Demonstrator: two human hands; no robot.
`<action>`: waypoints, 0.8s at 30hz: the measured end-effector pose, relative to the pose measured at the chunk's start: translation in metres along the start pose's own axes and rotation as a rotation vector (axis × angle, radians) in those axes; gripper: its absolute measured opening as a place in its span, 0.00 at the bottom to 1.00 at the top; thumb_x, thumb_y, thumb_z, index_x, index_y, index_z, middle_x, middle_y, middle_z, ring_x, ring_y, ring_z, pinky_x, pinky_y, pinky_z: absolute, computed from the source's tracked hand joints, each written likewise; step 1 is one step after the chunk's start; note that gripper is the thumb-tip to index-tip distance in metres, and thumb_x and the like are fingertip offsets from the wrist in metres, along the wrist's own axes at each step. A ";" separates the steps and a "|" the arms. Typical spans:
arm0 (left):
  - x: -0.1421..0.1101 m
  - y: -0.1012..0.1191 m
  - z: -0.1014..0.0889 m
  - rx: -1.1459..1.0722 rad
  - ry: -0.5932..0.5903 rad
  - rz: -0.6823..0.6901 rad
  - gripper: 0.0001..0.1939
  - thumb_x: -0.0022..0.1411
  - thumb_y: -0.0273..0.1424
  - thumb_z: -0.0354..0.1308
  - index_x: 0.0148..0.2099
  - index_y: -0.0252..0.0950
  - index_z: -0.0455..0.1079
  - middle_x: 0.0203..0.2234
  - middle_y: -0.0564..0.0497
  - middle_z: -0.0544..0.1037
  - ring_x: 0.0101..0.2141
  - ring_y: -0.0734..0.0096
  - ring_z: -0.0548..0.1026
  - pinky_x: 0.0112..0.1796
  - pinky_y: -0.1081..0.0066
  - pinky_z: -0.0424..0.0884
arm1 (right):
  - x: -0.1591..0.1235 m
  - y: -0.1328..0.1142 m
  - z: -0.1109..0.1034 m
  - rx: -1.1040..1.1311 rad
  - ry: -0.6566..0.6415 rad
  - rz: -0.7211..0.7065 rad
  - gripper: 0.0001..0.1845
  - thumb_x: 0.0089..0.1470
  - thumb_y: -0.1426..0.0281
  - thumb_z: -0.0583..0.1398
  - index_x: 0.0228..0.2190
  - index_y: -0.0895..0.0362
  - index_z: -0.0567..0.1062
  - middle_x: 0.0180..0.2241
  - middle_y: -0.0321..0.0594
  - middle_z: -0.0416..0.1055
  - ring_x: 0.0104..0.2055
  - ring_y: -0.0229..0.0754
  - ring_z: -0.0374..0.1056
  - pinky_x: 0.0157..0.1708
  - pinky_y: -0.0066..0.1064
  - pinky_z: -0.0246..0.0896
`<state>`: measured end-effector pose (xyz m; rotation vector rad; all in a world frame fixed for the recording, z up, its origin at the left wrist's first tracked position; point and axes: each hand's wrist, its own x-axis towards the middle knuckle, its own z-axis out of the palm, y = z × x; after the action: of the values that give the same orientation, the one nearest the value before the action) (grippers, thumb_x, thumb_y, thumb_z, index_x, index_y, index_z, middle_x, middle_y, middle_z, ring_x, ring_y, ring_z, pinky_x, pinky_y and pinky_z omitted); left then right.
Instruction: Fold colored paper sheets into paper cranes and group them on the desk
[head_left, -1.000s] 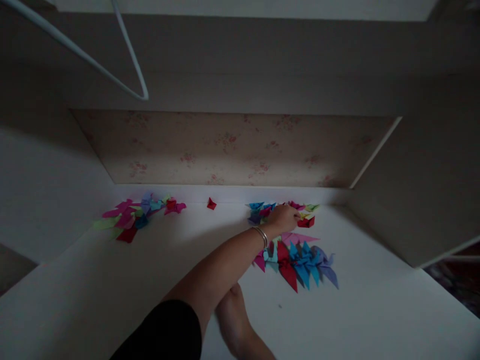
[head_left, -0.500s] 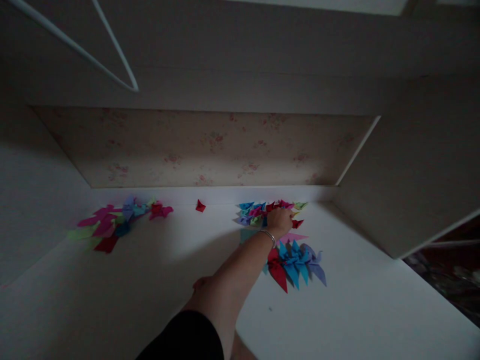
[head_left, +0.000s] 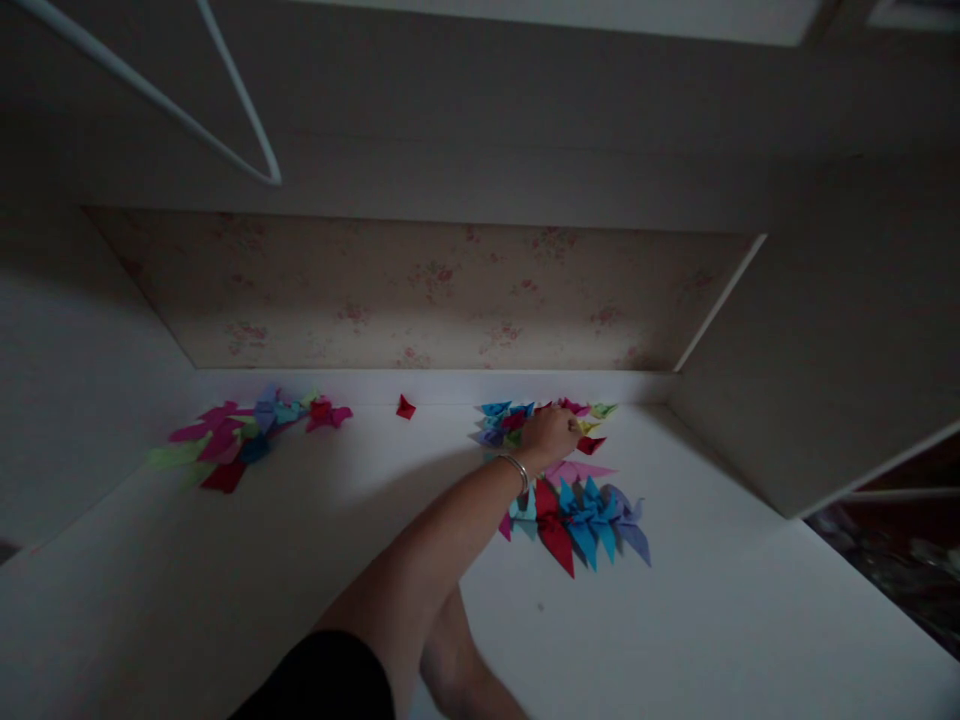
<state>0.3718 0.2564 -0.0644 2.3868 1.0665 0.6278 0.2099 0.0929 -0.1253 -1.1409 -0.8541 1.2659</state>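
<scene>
My left hand (head_left: 551,435), with a bangle (head_left: 517,472) at its wrist, reaches into the back group of small folded paper cranes (head_left: 496,410). Its fingers are curled down; whatever they hold is hidden. A yellow paper piece (head_left: 587,428) and a dark red one (head_left: 591,446) lie beside the fingertips. Larger paper cranes stand in a row nearer me, among them a red crane (head_left: 553,535), blue cranes (head_left: 589,525) and a purple crane (head_left: 630,525). Under my left forearm passes my right arm (head_left: 457,660); the fingers of my right hand are hidden.
More coloured paper pieces (head_left: 221,435) are heaped at the far left. One small red folded piece (head_left: 406,407) lies alone by the back edge of the white surface (head_left: 720,600). A white bent rod (head_left: 255,150) hangs at upper left. A side panel (head_left: 840,330) rises at right.
My left hand has shifted slightly left within the back group. My right hand, partly showing left of the forearm before, has slipped out of sight, and more of my right arm shows below.
</scene>
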 end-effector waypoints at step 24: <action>-0.307 -0.140 -0.128 -0.661 0.170 -0.484 0.14 0.56 0.41 0.54 0.31 0.35 0.71 0.20 0.56 0.67 0.22 0.74 0.63 0.24 0.76 0.58 | 0.001 0.010 0.012 -0.092 -0.074 -0.029 0.19 0.54 0.53 0.58 0.29 0.57 0.72 0.19 0.30 0.62 0.19 0.32 0.53 0.19 0.25 0.44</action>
<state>0.0367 0.1310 -0.1088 1.4698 1.2117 0.8459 0.1960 0.0955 -0.1324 -1.1563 -0.9895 1.2622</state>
